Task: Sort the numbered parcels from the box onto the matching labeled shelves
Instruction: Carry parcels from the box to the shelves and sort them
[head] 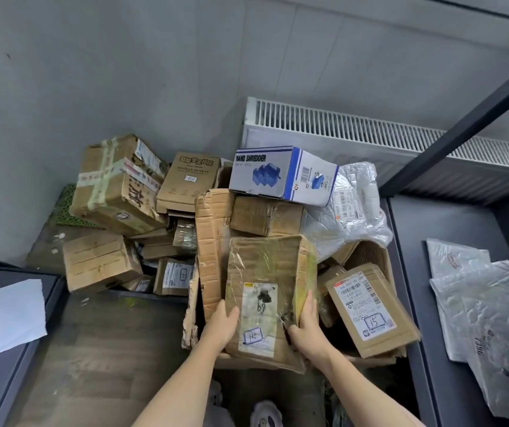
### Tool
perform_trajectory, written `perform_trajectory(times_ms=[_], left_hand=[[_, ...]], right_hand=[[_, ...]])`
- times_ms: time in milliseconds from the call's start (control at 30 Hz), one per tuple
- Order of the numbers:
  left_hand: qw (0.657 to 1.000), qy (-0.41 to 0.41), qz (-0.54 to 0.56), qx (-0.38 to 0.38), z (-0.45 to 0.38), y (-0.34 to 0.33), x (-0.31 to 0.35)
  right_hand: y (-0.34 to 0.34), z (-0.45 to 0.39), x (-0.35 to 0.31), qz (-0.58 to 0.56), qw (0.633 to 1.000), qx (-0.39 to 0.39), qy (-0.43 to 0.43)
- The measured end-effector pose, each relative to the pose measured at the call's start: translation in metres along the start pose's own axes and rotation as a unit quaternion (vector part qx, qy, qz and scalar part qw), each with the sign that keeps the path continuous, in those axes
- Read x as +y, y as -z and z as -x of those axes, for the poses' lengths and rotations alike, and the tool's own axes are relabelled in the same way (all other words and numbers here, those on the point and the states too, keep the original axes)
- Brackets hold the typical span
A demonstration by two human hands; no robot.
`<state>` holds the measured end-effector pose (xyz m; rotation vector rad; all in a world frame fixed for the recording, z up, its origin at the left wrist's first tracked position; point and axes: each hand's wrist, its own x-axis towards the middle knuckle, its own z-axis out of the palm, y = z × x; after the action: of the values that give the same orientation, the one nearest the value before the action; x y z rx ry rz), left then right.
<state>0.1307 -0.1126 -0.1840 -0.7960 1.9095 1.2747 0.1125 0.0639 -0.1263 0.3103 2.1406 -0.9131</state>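
A worn, taped cardboard parcel [270, 272] with a white label marked 15 is held over the big torn cardboard box [213, 229]. My left hand [222, 323] grips its left lower edge and my right hand [307, 325] grips its right lower edge. A flat brown parcel [368, 309], also marked 15, leans in the box at the right. On top of the pile at the back sit a blue and white "Hand Shredder" carton [281, 175] and a silver foil mailer [351, 204].
More cardboard parcels [114, 183] lie heaped on the floor to the left against the grey wall. A dark shelf [416, 272] at the right carries silver mailers [487, 318]. Another dark shelf surface at the left holds a white sheet [5, 315]. A radiator [370, 134] runs behind.
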Motion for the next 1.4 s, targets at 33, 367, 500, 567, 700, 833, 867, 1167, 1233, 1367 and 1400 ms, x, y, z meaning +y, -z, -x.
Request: perform_trajectory(times_ms=[33,367,500,567,700,833,867,1167,1233,1367,1400], left_hand=[[1.000,0.001,0.027,0.001,-0.001,0.000,0.000],[0.979,-0.008,0.190,-0.079,0.026,0.015,0.011],[0.977,-0.013,0.208,-0.048,0.052,0.033,0.018],[0.972,-0.015,0.230,-0.043,0.061,0.045,0.016],[0.963,-0.014,0.266,-0.039,0.066,0.071,0.003],[0.954,-0.010,0.300,-0.001,0.089,0.105,-0.010],[0.951,-0.008,0.309,0.002,0.093,0.112,-0.012],[0.910,-0.034,0.377,0.173,0.220,0.162,-0.016],[0.893,-0.042,0.394,0.214,0.238,0.167,-0.024],[0.863,-0.046,0.408,0.296,0.292,0.169,-0.046],[0.858,-0.040,0.407,0.311,0.303,0.167,-0.054]], right_hand=[[0.003,0.002,0.002,-0.008,1.000,-0.008,0.005],[0.036,0.020,0.005,-0.134,0.987,-0.048,0.081],[0.035,0.038,-0.010,-0.159,0.982,-0.059,0.089],[0.032,0.049,-0.023,-0.173,0.979,-0.058,0.095],[0.020,0.068,-0.052,-0.190,0.973,-0.047,0.125],[0.004,0.083,-0.086,-0.181,0.966,-0.068,0.170],[0.002,0.085,-0.094,-0.175,0.965,-0.078,0.179],[-0.031,0.103,-0.184,-0.089,0.940,-0.170,0.281],[-0.039,0.112,-0.199,-0.068,0.929,-0.202,0.302],[-0.067,0.119,-0.219,0.005,0.898,-0.251,0.362],[-0.079,0.113,-0.222,0.022,0.891,-0.261,0.370]])
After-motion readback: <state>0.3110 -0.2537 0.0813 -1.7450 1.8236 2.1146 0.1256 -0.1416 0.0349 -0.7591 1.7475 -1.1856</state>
